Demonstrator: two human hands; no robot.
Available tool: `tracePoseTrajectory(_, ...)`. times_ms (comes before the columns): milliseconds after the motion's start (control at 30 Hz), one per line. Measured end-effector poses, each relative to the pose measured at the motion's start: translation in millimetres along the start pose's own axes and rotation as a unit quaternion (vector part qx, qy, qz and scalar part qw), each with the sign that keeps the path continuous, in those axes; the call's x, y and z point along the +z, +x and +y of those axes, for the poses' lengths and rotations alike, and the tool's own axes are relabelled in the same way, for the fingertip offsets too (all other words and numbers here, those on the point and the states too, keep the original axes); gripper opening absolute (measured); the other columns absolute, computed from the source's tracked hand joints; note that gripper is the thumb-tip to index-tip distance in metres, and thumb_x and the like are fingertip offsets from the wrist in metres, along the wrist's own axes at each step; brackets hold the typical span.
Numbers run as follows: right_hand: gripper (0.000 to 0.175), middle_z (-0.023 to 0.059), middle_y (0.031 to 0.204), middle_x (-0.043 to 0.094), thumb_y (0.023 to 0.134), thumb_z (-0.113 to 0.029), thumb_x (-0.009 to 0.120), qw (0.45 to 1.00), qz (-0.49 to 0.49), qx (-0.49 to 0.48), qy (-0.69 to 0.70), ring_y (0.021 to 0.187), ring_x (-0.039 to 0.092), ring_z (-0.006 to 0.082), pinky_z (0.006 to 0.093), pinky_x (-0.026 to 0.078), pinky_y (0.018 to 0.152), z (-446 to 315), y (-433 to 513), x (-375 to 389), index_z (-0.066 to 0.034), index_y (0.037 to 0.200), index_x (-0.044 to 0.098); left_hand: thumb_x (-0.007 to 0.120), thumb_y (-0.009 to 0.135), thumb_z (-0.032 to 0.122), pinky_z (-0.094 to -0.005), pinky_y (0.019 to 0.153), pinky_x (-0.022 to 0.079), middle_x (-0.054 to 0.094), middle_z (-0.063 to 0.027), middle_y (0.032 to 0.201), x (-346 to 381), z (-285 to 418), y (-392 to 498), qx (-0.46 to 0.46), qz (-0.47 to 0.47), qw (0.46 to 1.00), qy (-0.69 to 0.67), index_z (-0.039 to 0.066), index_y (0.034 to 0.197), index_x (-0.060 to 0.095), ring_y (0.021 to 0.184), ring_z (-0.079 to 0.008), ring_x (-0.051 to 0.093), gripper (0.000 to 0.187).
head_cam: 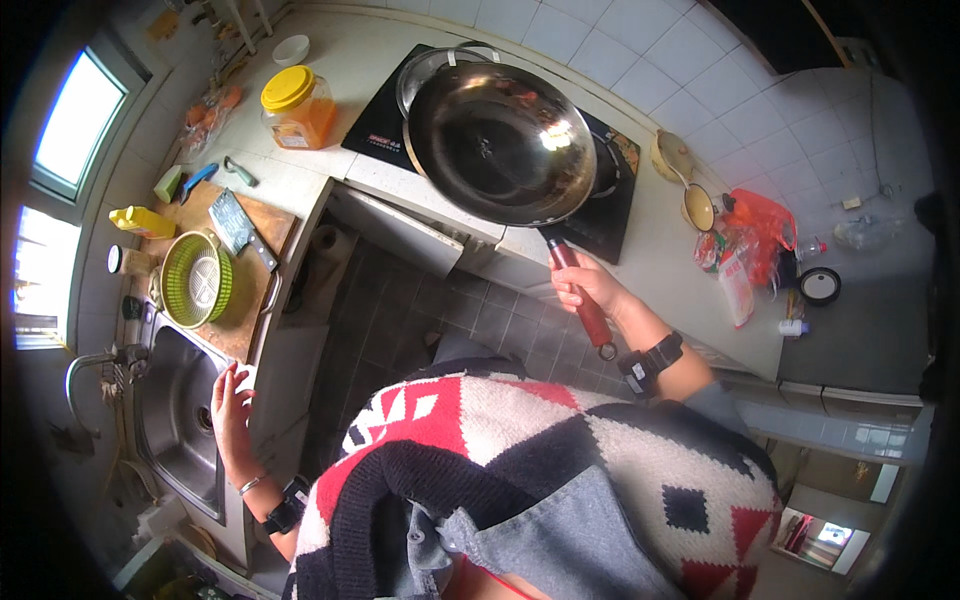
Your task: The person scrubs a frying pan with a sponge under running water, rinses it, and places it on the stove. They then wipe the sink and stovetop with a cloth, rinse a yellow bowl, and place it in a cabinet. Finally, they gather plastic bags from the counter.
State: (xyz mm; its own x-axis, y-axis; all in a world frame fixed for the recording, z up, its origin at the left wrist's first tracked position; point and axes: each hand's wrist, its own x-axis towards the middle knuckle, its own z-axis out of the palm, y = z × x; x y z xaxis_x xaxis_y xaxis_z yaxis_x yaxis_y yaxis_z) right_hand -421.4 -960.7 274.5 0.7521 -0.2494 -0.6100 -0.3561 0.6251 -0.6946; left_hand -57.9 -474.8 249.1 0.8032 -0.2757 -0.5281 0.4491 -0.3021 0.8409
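My right hand (589, 285) is closed around the red handle of a large dark wok (499, 142), which is over the black cooktop (611, 244). Behind the wok the rim of another metal pot or lid (411, 82) shows. My left hand (231, 409) is at the near edge of the stainless steel sink (176, 420), fingers apart, holding nothing. Beyond it a wooden cutting board (251, 315) carries a cleaver (238, 225) with a black handle and a green plastic basket (196, 279).
A yellow-lidded plastic jar (296, 109) and a white bowl (291, 49) stand left of the cooktop. On the right counter lie a yellow ladle (698, 208) and a red plastic bag (761, 217). A cabinet door (401, 229) stands open below the counter.
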Motion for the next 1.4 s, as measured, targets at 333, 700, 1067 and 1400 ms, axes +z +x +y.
tracePoseTrajectory(333,0.013,0.0001,0.071,0.051,0.089,-0.014,0.057,0.989,0.112,-0.077,0.049,0.050,0.049,0.0095,0.0279,0.044,0.048,15,24,-86,-0.0117,0.097,0.047,0.056,0.099,0.032,-0.0154,0.057,0.040,0.065,-0.0020,0.105,24,15,14,-0.004,-0.006,1.000,0.018,0.009,0.128,0.057,0.072,-0.0050,0.060,0.037)
tracePoseTrajectory(700,0.013,0.0011,0.072,0.051,0.088,-0.016,0.057,0.956,0.243,-0.145,0.072,0.051,0.049,0.0104,0.0300,0.046,0.049,12,44,-118,-0.0100,0.096,0.048,0.055,0.100,0.032,-0.0148,0.056,0.037,0.066,-0.0035,0.110,31,15,9,-0.004,-0.011,0.999,0.034,0.010,0.128,0.058,0.073,-0.0040,0.060,0.035)
tracePoseTrajectory(1067,0.015,-0.0009,0.071,0.052,0.088,-0.019,0.060,0.959,0.240,-0.109,0.100,0.053,0.048,0.0093,0.0259,0.041,0.050,-2,39,-136,-0.0112,0.097,0.051,0.056,0.099,0.032,-0.0165,0.065,0.041,0.065,-0.0025,0.114,23,8,8,-0.021,0.004,1.000,0.022,0.011,0.128,0.058,0.076,-0.0047,0.060,0.036)
tracePoseTrajectory(1400,0.070,0.0013,0.092,0.066,0.093,-0.068,0.040,0.970,0.162,-0.125,0.132,0.077,0.062,0.0151,0.0334,0.053,0.071,20,24,-205,-0.0110,0.131,0.054,0.055,0.097,0.041,-0.0277,0.090,0.038,0.064,-0.0007,0.119,2,-1,-4,-0.032,0.025,0.997,0.063,0.014,0.129,0.057,0.091,-0.0069,0.064,0.042)
